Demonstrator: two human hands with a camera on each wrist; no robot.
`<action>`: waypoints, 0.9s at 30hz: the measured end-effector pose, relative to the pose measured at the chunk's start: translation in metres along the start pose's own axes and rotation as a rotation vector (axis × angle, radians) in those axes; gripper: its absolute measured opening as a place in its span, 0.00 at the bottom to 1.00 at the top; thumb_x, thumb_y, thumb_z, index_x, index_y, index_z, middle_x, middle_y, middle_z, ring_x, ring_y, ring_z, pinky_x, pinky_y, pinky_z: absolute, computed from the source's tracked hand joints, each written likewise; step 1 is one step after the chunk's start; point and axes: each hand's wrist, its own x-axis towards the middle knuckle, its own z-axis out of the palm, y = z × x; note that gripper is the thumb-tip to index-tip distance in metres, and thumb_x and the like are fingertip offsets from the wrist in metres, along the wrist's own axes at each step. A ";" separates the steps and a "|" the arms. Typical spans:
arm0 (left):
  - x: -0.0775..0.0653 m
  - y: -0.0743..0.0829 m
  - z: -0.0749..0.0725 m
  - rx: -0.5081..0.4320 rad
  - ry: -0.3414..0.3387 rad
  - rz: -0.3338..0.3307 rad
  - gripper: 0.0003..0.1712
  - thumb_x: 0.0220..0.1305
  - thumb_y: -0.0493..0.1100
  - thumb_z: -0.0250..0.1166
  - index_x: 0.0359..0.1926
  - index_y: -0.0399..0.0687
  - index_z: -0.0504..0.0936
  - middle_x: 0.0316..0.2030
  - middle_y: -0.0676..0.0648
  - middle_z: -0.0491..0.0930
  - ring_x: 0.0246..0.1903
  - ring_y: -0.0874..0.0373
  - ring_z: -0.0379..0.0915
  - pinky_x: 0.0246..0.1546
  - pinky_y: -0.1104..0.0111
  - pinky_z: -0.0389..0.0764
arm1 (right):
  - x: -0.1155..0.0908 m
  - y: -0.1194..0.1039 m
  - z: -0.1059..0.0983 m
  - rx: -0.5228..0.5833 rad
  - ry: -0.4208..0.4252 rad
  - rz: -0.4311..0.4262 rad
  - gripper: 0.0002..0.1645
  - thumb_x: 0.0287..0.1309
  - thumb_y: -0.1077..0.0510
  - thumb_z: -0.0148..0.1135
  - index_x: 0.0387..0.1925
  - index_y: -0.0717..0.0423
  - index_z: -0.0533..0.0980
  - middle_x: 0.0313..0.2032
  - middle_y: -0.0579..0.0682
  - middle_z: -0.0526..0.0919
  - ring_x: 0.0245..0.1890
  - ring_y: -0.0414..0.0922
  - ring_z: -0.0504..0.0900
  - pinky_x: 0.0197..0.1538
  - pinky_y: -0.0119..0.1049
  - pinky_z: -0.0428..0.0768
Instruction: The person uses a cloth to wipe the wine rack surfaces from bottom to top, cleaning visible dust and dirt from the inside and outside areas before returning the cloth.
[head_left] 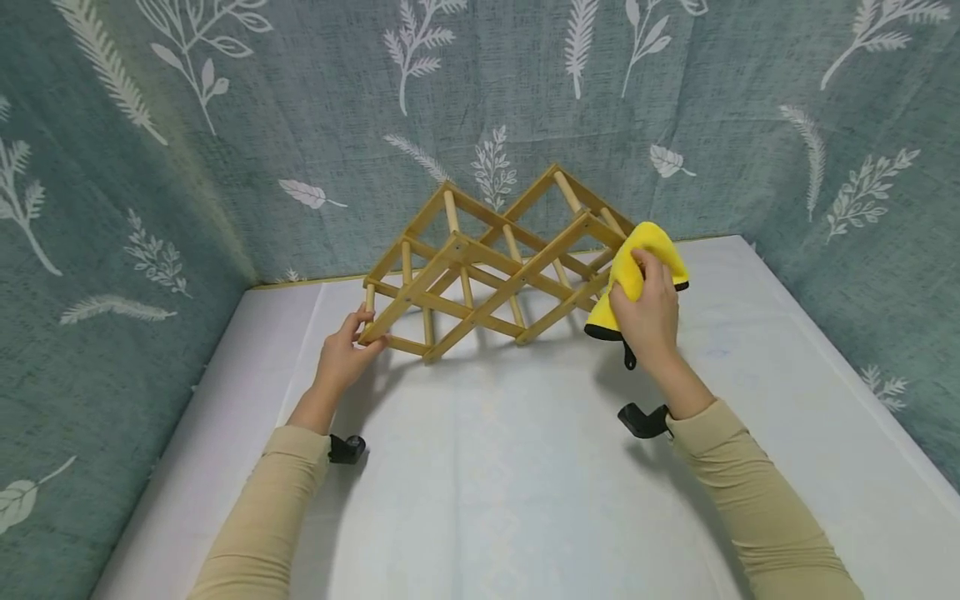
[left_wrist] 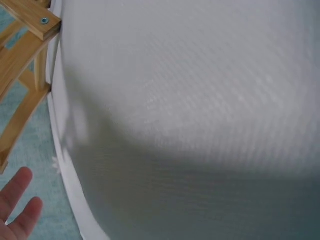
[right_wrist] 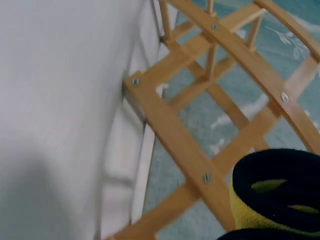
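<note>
A wooden folding lattice rack [head_left: 472,304] stands on the white-covered table, its crossed slats joined by round dowels. My left hand [head_left: 343,357] holds its lower left corner, thumb at the front slat and fingers by the end dowel. In the left wrist view, two fingertips [left_wrist: 22,187] show near the slats. My right hand [head_left: 651,310] grips a bunched yellow cloth [head_left: 654,243] with black edging at the rack's right end. The cloth covers part of that end. In the right wrist view, the cloth's dark folded edge [right_wrist: 280,165] overlaps the slats.
Behind the rack hangs a blue-green curtain [head_left: 337,125] with white leaf prints, which also runs along both sides. The white tabletop [head_left: 487,467] stretches toward me. Black wrist mounts [head_left: 643,421] sit below both hands.
</note>
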 end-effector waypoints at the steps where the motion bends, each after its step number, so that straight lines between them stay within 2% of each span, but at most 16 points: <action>1: 0.000 0.000 0.000 -0.003 0.001 0.002 0.30 0.60 0.52 0.60 0.60 0.47 0.66 0.68 0.44 0.55 0.57 0.38 0.65 0.49 0.47 0.71 | 0.001 -0.002 0.005 0.001 0.003 -0.021 0.26 0.54 0.65 0.52 0.56 0.67 0.65 0.49 0.66 0.71 0.45 0.58 0.72 0.44 0.50 0.72; 8: 0.000 0.000 0.001 -0.028 0.017 -0.009 0.30 0.60 0.51 0.61 0.60 0.46 0.66 0.69 0.50 0.51 0.58 0.37 0.62 0.52 0.49 0.70 | 0.006 -0.020 0.024 0.080 0.007 -0.055 0.27 0.53 0.66 0.53 0.56 0.66 0.64 0.50 0.65 0.70 0.47 0.56 0.71 0.46 0.48 0.73; 17: 0.000 0.000 0.001 -0.037 0.033 0.008 0.30 0.60 0.51 0.60 0.60 0.45 0.66 0.67 0.42 0.56 0.59 0.36 0.61 0.53 0.46 0.67 | 0.006 -0.027 0.028 0.192 -0.014 -0.146 0.27 0.54 0.66 0.56 0.56 0.67 0.65 0.48 0.65 0.72 0.45 0.54 0.74 0.45 0.45 0.75; 20: 0.000 -0.001 0.001 -0.039 0.029 0.009 0.30 0.60 0.52 0.60 0.60 0.45 0.66 0.67 0.40 0.56 0.58 0.35 0.61 0.53 0.46 0.67 | 0.002 -0.028 0.021 0.329 -0.077 -0.109 0.28 0.54 0.67 0.56 0.58 0.65 0.63 0.49 0.60 0.71 0.45 0.48 0.74 0.44 0.38 0.76; 24: -0.001 -0.002 0.002 -0.043 0.026 0.009 0.30 0.60 0.52 0.61 0.60 0.45 0.66 0.68 0.43 0.55 0.58 0.35 0.63 0.53 0.46 0.68 | -0.008 -0.030 0.001 0.567 -0.121 -0.002 0.30 0.56 0.68 0.55 0.60 0.60 0.60 0.48 0.51 0.68 0.44 0.44 0.73 0.43 0.28 0.76; 25: -0.001 -0.002 0.002 -0.040 0.026 0.012 0.30 0.60 0.52 0.60 0.60 0.45 0.66 0.68 0.43 0.55 0.58 0.35 0.63 0.52 0.46 0.69 | -0.010 -0.029 -0.006 0.602 -0.115 0.018 0.30 0.56 0.69 0.54 0.60 0.59 0.60 0.48 0.50 0.67 0.43 0.44 0.73 0.42 0.27 0.76; 27: -0.001 -0.002 0.002 -0.035 0.028 0.013 0.30 0.60 0.52 0.61 0.60 0.45 0.66 0.68 0.44 0.55 0.57 0.35 0.63 0.52 0.47 0.69 | -0.015 -0.025 -0.021 0.593 -0.092 0.064 0.30 0.57 0.68 0.53 0.61 0.57 0.60 0.46 0.48 0.66 0.42 0.43 0.74 0.41 0.25 0.77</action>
